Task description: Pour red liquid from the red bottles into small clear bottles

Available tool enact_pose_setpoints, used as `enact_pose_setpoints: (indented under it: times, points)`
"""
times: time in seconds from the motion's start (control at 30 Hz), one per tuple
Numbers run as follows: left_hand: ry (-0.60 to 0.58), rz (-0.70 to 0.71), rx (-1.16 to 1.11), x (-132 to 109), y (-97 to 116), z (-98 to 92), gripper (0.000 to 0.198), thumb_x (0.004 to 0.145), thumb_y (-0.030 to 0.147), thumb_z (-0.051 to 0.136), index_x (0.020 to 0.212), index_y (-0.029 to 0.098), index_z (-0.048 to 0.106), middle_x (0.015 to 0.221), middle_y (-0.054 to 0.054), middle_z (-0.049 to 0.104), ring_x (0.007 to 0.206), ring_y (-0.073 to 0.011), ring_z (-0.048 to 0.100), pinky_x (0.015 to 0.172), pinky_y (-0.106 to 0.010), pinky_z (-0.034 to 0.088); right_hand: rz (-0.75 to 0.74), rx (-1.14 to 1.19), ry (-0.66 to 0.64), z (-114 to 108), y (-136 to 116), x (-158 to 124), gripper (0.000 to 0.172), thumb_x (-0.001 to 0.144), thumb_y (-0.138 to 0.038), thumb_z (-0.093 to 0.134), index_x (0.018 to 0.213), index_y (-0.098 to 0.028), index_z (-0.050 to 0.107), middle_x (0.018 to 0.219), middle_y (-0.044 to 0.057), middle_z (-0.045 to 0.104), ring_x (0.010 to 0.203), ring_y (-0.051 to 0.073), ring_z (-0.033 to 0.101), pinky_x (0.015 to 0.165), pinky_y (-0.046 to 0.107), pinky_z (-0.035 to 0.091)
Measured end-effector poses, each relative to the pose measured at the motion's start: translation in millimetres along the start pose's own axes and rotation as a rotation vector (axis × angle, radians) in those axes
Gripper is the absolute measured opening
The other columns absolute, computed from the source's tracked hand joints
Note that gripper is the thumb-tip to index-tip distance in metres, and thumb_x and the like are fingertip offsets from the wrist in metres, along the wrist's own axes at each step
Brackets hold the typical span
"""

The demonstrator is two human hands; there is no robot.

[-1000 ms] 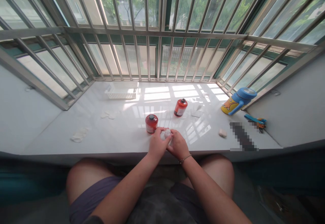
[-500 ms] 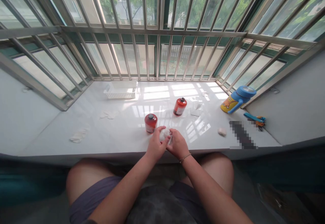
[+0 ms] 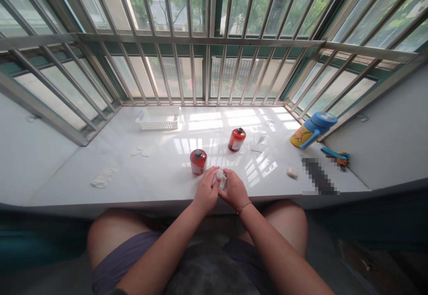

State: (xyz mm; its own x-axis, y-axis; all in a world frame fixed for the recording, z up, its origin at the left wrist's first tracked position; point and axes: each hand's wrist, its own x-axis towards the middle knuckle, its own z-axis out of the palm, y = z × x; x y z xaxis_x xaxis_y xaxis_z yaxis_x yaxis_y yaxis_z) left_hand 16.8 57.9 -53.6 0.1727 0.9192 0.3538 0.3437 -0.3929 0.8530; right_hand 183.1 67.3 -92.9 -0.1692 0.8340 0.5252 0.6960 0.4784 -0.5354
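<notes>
Clear plastic, a small bottle [image 3: 220, 180], sat between both hands at the near edge of the sill [image 3: 160, 174], just right of the nearer red can [image 3: 198, 161]. Our left hand [image 3: 206, 192] wrapped its side, fingers curled onto it, likely to steady it. Our right hand [image 3: 234, 190] closed on it from the other side, fingertips up near the top; we judged this a twisting or capping grip, but the cap itself was too small to make out. Both hands were pressed onto the bottle, not spread.

The bottle looked roughly upright, long axis vertical, top pointing up and slightly away from us. We could not tell whether its base touched the sill or was lifted just off it.

A second red can [image 3: 236, 139] stood farther back, upright, well apart from the hands. A white basket [image 3: 158, 119] sat at the far left by the bars. White pads [image 3: 104, 178] lay on the left of the sill. A small white lump [image 3: 292, 172] lay to the right. A blue-and-yellow jug [image 3: 312, 130] leaned at the far right corner.
</notes>
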Motion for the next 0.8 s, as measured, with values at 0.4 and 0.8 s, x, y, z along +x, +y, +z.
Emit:
enact_pose_setpoints:
  times: [0.4,0.8]
  points:
    - [0.178,-0.127,-0.002,9,4,8.2,0.028,0.086,0.026,0.081,0.103,0.023,0.060,0.133,-0.010,0.068,0.128,-0.0293,0.065,0.112,-0.050,0.050,-0.001,0.021,0.000,3,5,-3,0.056,0.084,-0.038,0.073,0.132,-0.017,0.054,0.113,0.014,0.068,0.100,0.031,0.069,0.090,0.046,0.061]
    - [0.046,0.025,0.005,2,-2,0.3,0.028,0.101,0.032,0.065,0.127,0.024,0.064,0.139,-0.011,0.068,0.133,-0.0290,0.064,0.116,-0.051,0.051,0.028,0.019,0.002,2,1,-2,0.054,0.088,-0.041,0.073,0.132,-0.018,0.054,0.112,0.013,0.068,0.098,0.030,0.069,0.089,0.046,0.061]
